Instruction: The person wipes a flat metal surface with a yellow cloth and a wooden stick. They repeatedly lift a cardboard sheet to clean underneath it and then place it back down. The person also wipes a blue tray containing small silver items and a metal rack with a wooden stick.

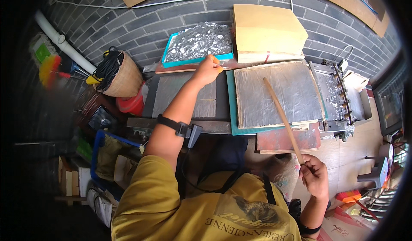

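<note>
My left hand [208, 71] is stretched out at the front edge of a shallow teal tray [195, 61], which is heaped with crumpled silvery foil flakes [199, 41]. Its fingers are pinched together, with a bit of orange at the tips; what they hold, if anything, is too small to make out. Low on the right, my right hand [314, 175] grips the near end of a long, slim wooden stick [282, 114]. The stick slants away over a stack of sheets topped by a wrinkled dark grey sheet [253, 93]; I cannot tell whether its tip touches. Under the stack lies a teal board [232, 112].
A thick stack of yellowish paper [270, 31] stands against the grey brick wall. Another grey sheet [167, 97] lies on the bench left of the teal board. A reddish board [287, 139] juts out at the bench front. A wicker basket [124, 76] sits at the left.
</note>
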Available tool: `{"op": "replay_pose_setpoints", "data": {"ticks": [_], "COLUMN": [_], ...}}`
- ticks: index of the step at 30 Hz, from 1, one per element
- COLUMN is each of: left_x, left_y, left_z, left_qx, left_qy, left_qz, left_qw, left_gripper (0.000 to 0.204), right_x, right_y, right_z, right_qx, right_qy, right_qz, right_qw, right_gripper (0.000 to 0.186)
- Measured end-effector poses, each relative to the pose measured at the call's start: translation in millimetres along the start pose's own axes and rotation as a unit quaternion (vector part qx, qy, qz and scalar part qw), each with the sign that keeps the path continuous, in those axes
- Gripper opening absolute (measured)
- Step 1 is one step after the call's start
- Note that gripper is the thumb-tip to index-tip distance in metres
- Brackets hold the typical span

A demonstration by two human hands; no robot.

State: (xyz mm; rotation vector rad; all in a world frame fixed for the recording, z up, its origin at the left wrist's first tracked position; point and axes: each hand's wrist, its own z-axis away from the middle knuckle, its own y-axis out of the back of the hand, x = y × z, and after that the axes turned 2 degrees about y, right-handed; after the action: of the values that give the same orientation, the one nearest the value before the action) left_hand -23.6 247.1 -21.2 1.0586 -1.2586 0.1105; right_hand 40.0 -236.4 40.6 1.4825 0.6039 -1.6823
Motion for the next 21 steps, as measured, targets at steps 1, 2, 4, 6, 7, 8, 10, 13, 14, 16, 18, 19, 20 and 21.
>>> {"op": "replay_pose_setpoints", "data": {"ticks": [1,2,4,6,7,8,10,13,14,16,18,19,20,21], "left_x": [2,4,10,13,4,0,-10,-12,-14,-18,-13,-10,-4,2], "left_y": [8,16,31,42,45,47,52,62,67,80,93,99,104,105], "left_z": [9,18,40,57,61,66,77,92,95,100,106,108,110,111], "left_qx": [-0.013,-0.026,-0.056,-0.094,-0.111,-0.128,-0.162,-0.15,-0.146,-0.132,-0.107,-0.089,-0.072,-0.064], "left_qy": [0.004,0.007,0.022,0.043,0.028,0.025,0.019,0.034,0.042,0.052,0.071,0.084,0.097,0.118], "left_qz": [0.009,0.018,0.03,0.036,-0.01,-0.028,-0.063,-0.136,-0.156,-0.185,-0.23,-0.26,-0.289,-0.313], "left_qw": [1.0,0.999,0.998,0.994,0.993,0.991,0.985,0.979,0.976,0.972,0.965,0.958,0.95,0.94], "left_gripper": [0.025,0.025,0.025,0.025,0.025,0.025,0.024,0.026,0.027,0.027,0.028,0.027,0.027,0.027], "right_x": [4,5,6,4,3,2,0,-5,-6,-9,-8,-8,-6,-4], "right_y": [-3,-4,-5,-7,-9,-10,-13,-14,-15,-17,-16,-15,-15,-15], "right_z": [0,0,0,-1,-1,-1,-1,1,2,4,4,4,4,4], "right_qx": [0.019,0.017,0.009,0.009,0.009,0.007,0.003,0.002,0.005,0.013,0.011,0.01,0.009,0.009], "right_qy": [0.016,0.02,0.031,0.028,0.027,0.029,0.035,0.026,0.028,0.031,0.024,0.02,0.026,0.032], "right_qz": [0.004,0.008,0.018,0.012,0.009,0.008,0.007,0.011,0.01,0.01,0.008,0.006,0.006,0.005], "right_qw": [1.0,1.0,0.999,0.999,1.0,1.0,0.999,1.0,1.0,0.999,1.0,1.0,1.0,0.999], "right_gripper": [0.03,0.03,0.029,0.029,0.029,0.03,0.03,0.03,0.03,0.03,0.029,0.029,0.029,0.029]}}
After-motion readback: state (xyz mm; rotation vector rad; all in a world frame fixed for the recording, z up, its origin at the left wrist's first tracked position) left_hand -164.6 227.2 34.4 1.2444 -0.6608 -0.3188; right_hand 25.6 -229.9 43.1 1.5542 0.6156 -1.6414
